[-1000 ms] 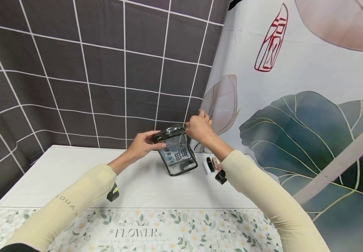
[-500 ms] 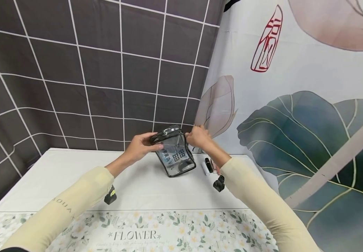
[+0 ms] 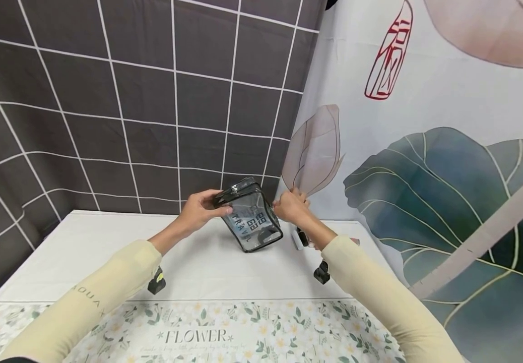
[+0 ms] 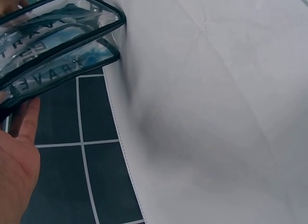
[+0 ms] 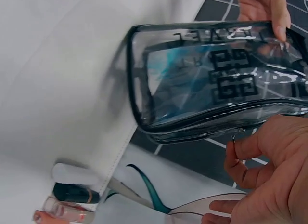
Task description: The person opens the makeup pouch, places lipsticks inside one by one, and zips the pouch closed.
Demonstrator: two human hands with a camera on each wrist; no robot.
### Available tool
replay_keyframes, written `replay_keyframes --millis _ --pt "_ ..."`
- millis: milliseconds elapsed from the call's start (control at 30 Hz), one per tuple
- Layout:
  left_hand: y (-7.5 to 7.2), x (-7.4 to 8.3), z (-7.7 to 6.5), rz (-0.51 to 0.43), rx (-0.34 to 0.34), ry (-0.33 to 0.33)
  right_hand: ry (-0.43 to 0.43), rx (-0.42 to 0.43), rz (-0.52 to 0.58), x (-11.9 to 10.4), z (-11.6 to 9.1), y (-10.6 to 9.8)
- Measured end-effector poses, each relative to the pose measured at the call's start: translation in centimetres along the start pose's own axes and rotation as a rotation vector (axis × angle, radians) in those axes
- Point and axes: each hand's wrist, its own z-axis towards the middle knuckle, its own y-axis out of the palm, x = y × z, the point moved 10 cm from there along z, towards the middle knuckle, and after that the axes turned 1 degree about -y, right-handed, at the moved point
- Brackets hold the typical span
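A clear pouch with black trim and dark lettering is held tilted over the white table, its lower edge close to the surface. My left hand grips its upper left end, thumb on the front and fingers behind. At the right side of the pouch is my right hand. In the right wrist view, its thumb and forefinger pinch a small zipper pull on the pouch's black edge. Something bluish shows through the clear plastic in that view. The left wrist view shows the pouch edge-on.
Beside the right forearm lie a white tube, a black lipstick and pinkish cosmetics, partly hidden in the head view. A dark grid-patterned cloth hangs behind the table, a leaf-print cloth on the right.
My right hand has moved downward along the right side of the pouch and slightly outward. The left hand keeps its grip, and the pouch has shifted only slightly.
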Motion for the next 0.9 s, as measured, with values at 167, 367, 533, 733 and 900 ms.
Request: replay_keyframes --millis 167,367,533,733,900 --pt "-0.5 0.1 0.0 -0.011 0.013 0.014 0.013 -0.003 -0.051 0.9 0.1 0.6" --pt "-0.8 0.0 -0.2 -0.018 0.021 -0.005 0.033 -0.014 -0.062 2.8 0.4 1.3" --pt "-0.8 -0.4 -0.5 -0.024 0.011 -0.005 0.064 -0.045 -0.078 4.3 0.8 2.2" --pt "-1.0 -0.9 -0.8 -0.016 0.001 -0.005 0.074 -0.044 -0.086 4.3 0.0 2.0" --pt "-0.9 -1.9 -1.1 -0.014 -0.022 -0.022 0.066 -0.033 -0.099 4.4 -0.5 1.3"
